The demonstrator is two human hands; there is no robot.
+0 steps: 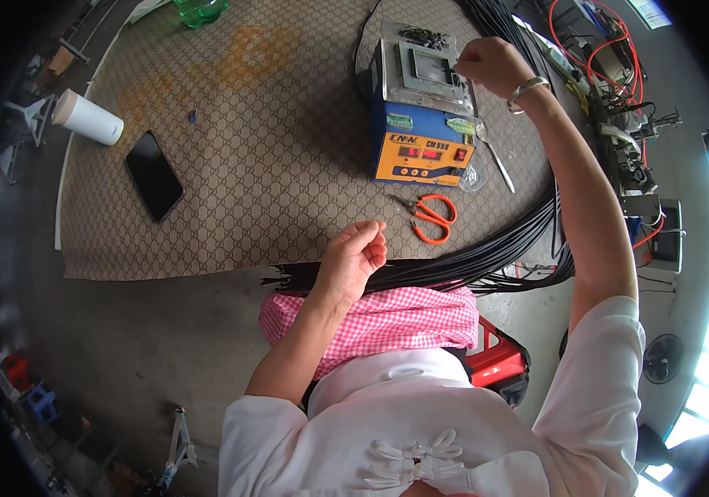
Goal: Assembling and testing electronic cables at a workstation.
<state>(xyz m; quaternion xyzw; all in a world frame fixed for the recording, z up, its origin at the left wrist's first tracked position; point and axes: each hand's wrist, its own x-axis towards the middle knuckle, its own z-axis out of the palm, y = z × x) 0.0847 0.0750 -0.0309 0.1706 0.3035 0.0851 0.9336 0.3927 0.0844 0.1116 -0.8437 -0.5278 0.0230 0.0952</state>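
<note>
My right hand (491, 68), with a bracelet at its wrist, reaches to the right side of a solder pot (420, 145). Its fingers are curled together at the edge of the square metal basin (408, 70); what they grip is too small to make out. The pot is a blue box with an orange front panel and lit red displays. Closer to my body, my left hand (354, 258) hovers by the table's front edge, its fingers pinched together. Whatever may be between them is hidden. Orange-handled snips (430, 219) lie between this hand and the pot.
A thick bundle of black cables (487, 261) runs along the front and right table edge. A spoon (497, 157) lies right of the pot. At the left are a black phone (154, 176) and a white tumbler (88, 118). A green bottle (199, 11) stands at the back.
</note>
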